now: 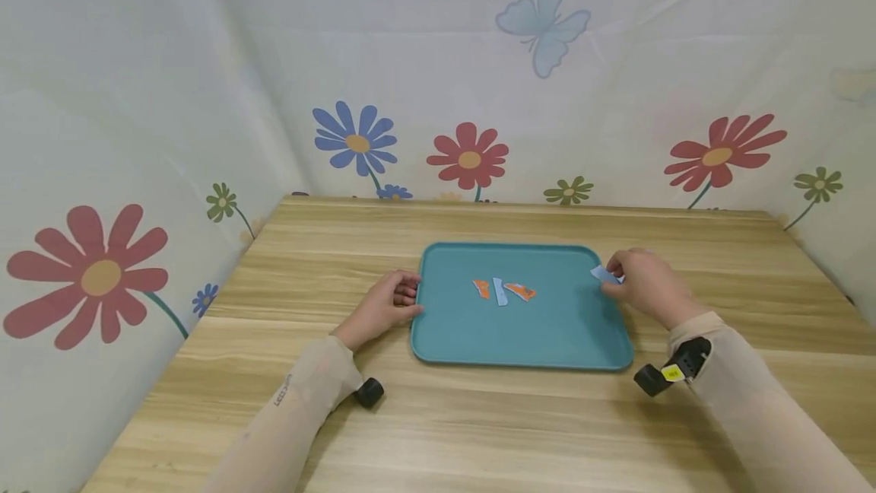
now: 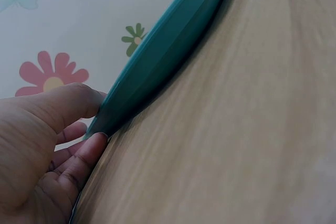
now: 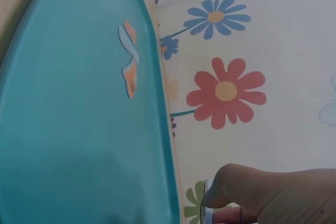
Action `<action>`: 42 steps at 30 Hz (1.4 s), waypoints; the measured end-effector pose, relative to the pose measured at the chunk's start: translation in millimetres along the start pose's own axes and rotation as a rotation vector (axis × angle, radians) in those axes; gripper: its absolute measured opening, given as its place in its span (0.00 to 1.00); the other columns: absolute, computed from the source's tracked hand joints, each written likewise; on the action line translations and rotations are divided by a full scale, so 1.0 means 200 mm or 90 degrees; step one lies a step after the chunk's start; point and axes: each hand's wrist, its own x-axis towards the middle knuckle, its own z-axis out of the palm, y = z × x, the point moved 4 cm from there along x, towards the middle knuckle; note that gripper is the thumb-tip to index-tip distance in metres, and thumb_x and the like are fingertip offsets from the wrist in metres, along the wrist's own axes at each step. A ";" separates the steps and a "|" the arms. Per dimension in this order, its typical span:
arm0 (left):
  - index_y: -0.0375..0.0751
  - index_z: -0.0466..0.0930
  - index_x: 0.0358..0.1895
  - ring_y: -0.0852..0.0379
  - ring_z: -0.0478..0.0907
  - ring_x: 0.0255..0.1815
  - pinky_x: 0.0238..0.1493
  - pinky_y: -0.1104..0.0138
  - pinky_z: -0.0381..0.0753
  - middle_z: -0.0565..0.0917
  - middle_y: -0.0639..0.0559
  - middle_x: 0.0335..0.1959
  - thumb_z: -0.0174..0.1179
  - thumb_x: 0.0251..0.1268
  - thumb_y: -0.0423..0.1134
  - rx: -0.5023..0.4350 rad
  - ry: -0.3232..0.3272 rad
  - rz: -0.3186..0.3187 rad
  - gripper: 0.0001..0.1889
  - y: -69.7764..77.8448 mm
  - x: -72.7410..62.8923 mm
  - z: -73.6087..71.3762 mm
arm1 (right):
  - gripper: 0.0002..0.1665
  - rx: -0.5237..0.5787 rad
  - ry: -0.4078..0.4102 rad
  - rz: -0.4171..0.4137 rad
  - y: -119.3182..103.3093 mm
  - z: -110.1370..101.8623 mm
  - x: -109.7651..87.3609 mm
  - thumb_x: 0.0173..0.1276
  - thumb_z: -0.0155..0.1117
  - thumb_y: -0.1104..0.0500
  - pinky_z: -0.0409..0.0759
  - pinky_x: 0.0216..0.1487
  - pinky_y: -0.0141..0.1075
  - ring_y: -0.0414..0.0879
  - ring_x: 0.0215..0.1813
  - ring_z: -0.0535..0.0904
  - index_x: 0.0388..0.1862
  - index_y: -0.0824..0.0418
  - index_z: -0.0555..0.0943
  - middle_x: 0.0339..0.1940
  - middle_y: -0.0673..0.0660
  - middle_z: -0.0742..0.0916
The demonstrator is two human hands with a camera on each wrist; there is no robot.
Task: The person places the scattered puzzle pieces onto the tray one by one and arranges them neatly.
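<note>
A teal tray (image 1: 520, 341) lies on the table. My left hand (image 1: 386, 303) is at its left edge, thumb and curled fingers on the rim; in the left wrist view the thumb (image 2: 79, 100) meets the rim's side and a fingertip sits low at its corner. My right hand (image 1: 646, 284) pinches a pale blue scrap of paper (image 1: 604, 275) over the tray's right edge. Near the tray's middle lie an orange scrap (image 1: 482, 289), a narrow pale blue strip (image 1: 500, 292) and another orange scrap (image 1: 522, 291) with white torn edges.
The wooden table (image 1: 479, 424) runs back to a white cloth backdrop (image 1: 424, 44) printed with flowers and a butterfly. More cloth hangs at both sides. Dark wrist-worn devices (image 1: 370, 392) sit on both forearms.
</note>
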 end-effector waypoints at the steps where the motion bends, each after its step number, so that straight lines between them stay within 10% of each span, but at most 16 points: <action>1: 0.27 0.66 0.63 0.46 0.76 0.50 0.53 0.59 0.78 0.74 0.34 0.52 0.62 0.63 0.30 0.002 0.000 -0.001 0.27 0.00 0.00 0.00 | 0.19 -0.001 0.006 -0.006 -0.01 0.00 0.00 0.60 0.68 0.58 0.81 0.42 0.50 0.56 0.37 0.80 0.41 0.74 0.80 0.37 0.68 0.84; 42: 0.31 0.68 0.61 0.49 0.77 0.49 0.53 0.63 0.79 0.75 0.37 0.51 0.65 0.61 0.32 -0.009 0.002 -0.013 0.26 0.03 -0.02 0.00 | 0.17 0.020 0.009 -0.040 -0.23 0.25 0.15 0.59 0.70 0.57 0.80 0.38 0.44 0.49 0.34 0.78 0.37 0.71 0.81 0.32 0.61 0.85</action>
